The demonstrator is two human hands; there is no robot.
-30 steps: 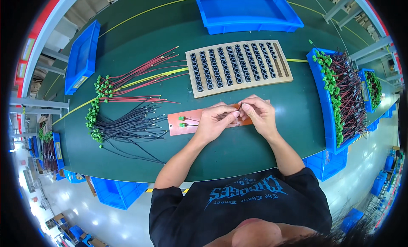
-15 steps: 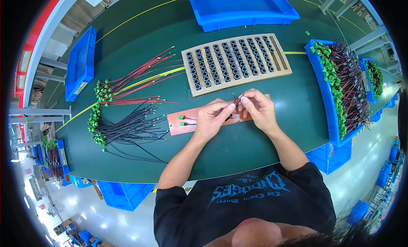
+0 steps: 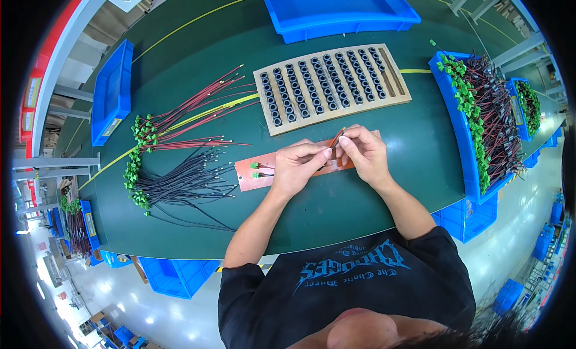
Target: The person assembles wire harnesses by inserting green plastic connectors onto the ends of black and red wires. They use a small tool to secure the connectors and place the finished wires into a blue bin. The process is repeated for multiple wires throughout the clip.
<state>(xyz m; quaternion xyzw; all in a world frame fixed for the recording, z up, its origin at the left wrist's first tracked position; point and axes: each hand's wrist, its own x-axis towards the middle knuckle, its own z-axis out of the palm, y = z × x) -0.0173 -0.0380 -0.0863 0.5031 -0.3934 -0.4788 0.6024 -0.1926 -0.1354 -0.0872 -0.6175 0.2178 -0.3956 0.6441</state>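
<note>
My left hand [image 3: 302, 166] and my right hand [image 3: 361, 151] meet fingertip to fingertip over a copper-coloured board [image 3: 247, 171] on the green table. Between the fingers they pinch thin red and black wires [image 3: 338, 136] that stick up from the right hand's fingers. Two small green connectors [image 3: 255, 169] with wires lie on the board's left end, just left of my left hand. A wooden tray [image 3: 332, 87] with rows of black ring-shaped parts lies just beyond the hands.
Red wires [image 3: 192, 103] and black wires [image 3: 186, 184] with green connectors lie fanned out at the left. A blue bin [image 3: 480, 118] full of finished wires stands at the right, an empty blue bin [image 3: 336, 10] at the back, another blue bin [image 3: 111, 91] far left.
Both hands stay together over the board; the fingers have shifted slightly on the wires. The view has moved a little.
</note>
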